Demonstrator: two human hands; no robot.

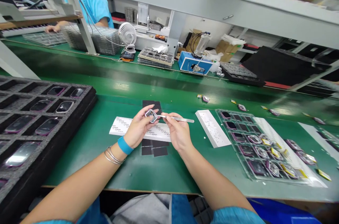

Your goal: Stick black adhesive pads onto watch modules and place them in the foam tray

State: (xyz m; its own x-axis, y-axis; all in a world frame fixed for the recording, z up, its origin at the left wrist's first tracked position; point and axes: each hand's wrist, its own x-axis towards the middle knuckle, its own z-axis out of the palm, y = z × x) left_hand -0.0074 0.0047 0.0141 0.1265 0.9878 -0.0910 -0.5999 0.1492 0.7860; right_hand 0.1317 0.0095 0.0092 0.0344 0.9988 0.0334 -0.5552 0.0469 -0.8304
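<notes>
My left hand (pixel 138 125) is closed around a small smartwatch case (pixel 152 115), its open inside with electronic parts facing up. Between the thumb and fingers of my right hand (pixel 178 130) is a pair of metal tweezers (pixel 182 119). Their tips point left and reach the edge of the case; whether they grip a part is too small to tell. Beneath both hands lies a white sheet of printed labels (pixel 119 126), over dark square pieces (pixel 160 151) on the green mat.
A black foam tray (pixel 76 118) with watch cases stands left. At right are a white block (pixel 213 128) and a clear plastic tray (pixel 235 146) of watch parts. Several watch units lie along the green bench. Behind are a white fan (pixel 127 34), a blue box (pixel 194 63) and another person's arm (pixel 62 25).
</notes>
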